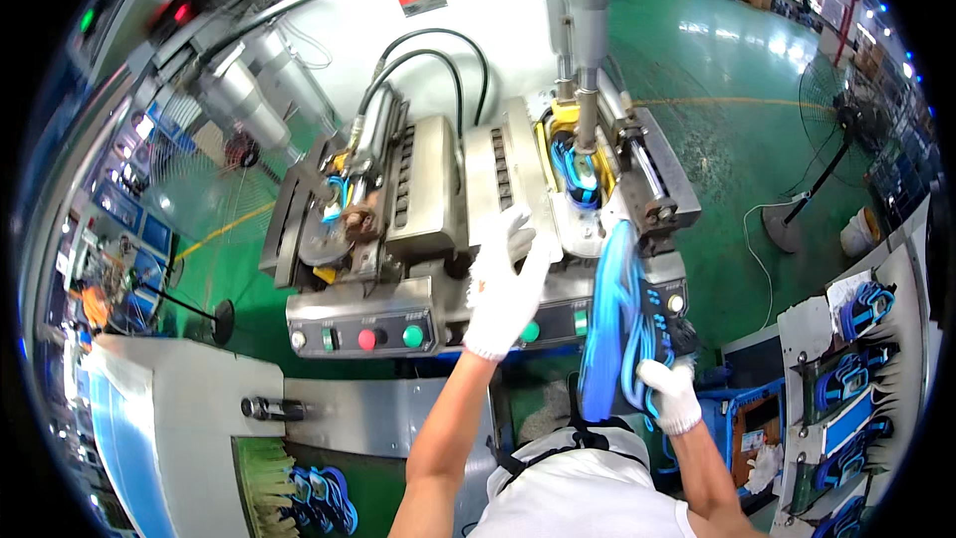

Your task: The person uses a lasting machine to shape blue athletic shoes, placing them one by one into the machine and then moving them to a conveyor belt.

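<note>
My left hand (pixel 508 289), in a white knitted glove, reaches over the front of a two-station metal press (pixel 428 189). Its fingers are spread and hold nothing I can see. On the right, my gloved right hand (pixel 673 395) is closed on the lower end of a blue strappy shoe upper (pixel 612 329). That upper is smeared by motion and hangs in front of the right station. Another blue upper (pixel 583 177) sits under the right station's vertical ram (pixel 589 100). At the left station, blue strap material (pixel 339 187) shows, partly hidden by the clamp.
A control panel (pixel 368 331) with red and green buttons runs along the press front. Racks of blue uppers (pixel 846 379) stand at right, with more uppers (pixel 321 500) at lower left. A steel ledge (pixel 368 408) lies left of me; a pedestal fan (pixel 841 130) stands far right.
</note>
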